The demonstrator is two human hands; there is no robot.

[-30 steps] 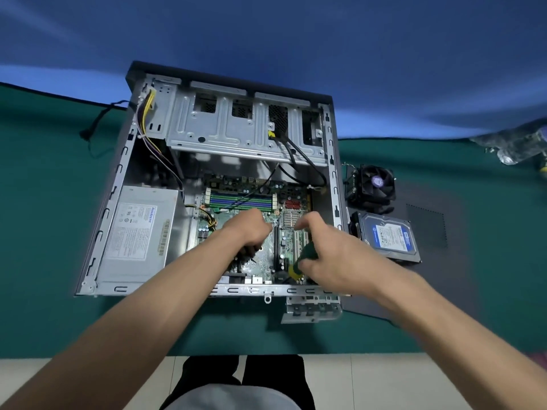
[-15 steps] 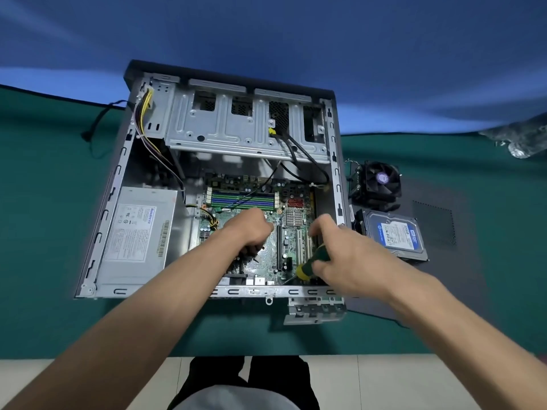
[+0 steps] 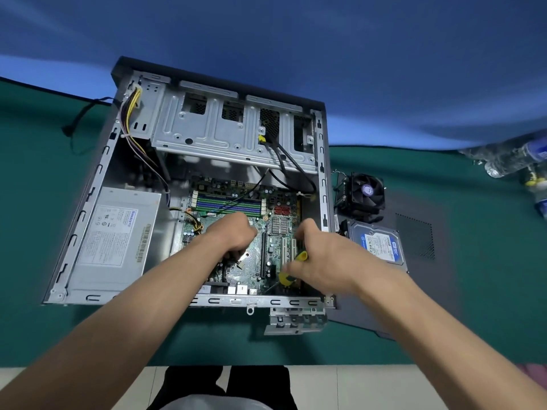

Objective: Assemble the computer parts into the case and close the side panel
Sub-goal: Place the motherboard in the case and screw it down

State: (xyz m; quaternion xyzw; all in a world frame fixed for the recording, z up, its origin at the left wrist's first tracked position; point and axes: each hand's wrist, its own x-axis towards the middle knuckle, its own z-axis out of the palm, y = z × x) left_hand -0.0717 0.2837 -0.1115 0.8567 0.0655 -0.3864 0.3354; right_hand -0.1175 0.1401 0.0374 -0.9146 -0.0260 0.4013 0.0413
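An open computer case (image 3: 97,179) lies on its side on the green table, with a green motherboard (image 3: 254,261) in its floor and a grey power supply (image 3: 115,238) at the left. My left hand (image 3: 233,232) rests curled on the board's middle; what it holds is hidden. My right hand (image 3: 322,258) grips a yellow and green screwdriver (image 3: 291,270) over the board's lower right, its tip pointing down and left. Right of the case sit a black CPU cooler fan (image 3: 364,193) and a blue-labelled hard drive (image 3: 379,244), both on the dark side panel (image 3: 426,261).
A silver drive cage (image 3: 228,134) spans the case's top, with black cables (image 3: 293,167) hanging from it. A loose metal bracket (image 3: 296,321) lies at the case's front edge. Plastic bottles (image 3: 509,158) stand at the far right. A black cable (image 3: 80,122) trails off the left.
My right hand has turned the screwdriver so that more of its yellow handle shows, and shifted slightly right. My left hand has stayed on the board.
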